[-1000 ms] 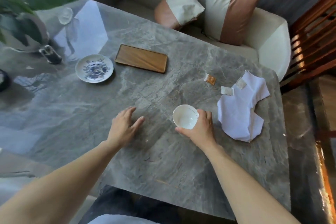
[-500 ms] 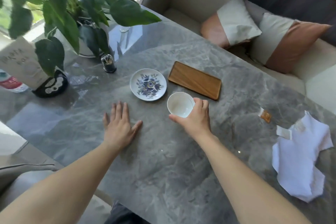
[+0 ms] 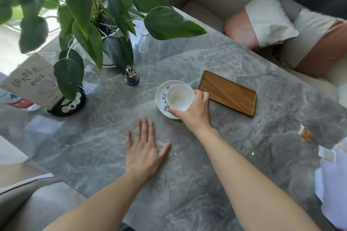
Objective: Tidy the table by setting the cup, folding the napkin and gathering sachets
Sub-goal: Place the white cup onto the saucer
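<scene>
A grey marble table (image 3: pixel 187 184) fills the view. The white cup (image 3: pixel 179 97) sits over the blue-patterned saucer (image 3: pixel 163 97) — contact unclear — gripped at its rim by the right hand (image 3: pixel 196 111). The left hand (image 3: pixel 143 153) lies flat nearby, fingers spread. Far left, a paper sign (image 3: pixel 32 82) reads "03". At the right edge the napkin (image 3: pixel 332 189) is cut off, two sachets (image 3: pixel 306 134) beside it.

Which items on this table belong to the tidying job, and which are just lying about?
Part of the job:
cup, held by the right hand over the saucer
napkin
orange sachet
white sachet

Just lying about:
wooden tray
potted plant
toothpick holder
paper sign
</scene>
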Available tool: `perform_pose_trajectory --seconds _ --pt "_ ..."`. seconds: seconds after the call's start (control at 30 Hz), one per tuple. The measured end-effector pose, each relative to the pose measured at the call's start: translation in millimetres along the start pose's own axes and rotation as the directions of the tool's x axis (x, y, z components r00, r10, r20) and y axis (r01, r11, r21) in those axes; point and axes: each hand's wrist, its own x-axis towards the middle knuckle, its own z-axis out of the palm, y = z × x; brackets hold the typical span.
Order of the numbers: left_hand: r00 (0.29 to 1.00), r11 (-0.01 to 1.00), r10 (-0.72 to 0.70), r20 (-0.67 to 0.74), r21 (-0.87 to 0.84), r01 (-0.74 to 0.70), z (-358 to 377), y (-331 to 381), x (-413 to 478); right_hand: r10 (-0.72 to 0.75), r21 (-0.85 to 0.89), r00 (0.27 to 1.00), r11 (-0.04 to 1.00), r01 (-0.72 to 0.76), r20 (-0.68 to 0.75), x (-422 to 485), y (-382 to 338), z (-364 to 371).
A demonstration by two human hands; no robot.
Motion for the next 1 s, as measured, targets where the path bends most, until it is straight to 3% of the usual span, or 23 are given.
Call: perform_pose_trajectory --seconds 0.47,1.0 --pt "0.999 1.0 0.01 0.041 0.001 -0.01 -2 -1 0 0.047 0.025 0.997 0.999 -0.048 0.068 9 -7 10" --pt "0.993 0.999 0.037 0.11 -0.017 -0.035 -30 -6 11 -0.023 0.007 1.0 1.0 0.023 -0.005 -28 17 -28"
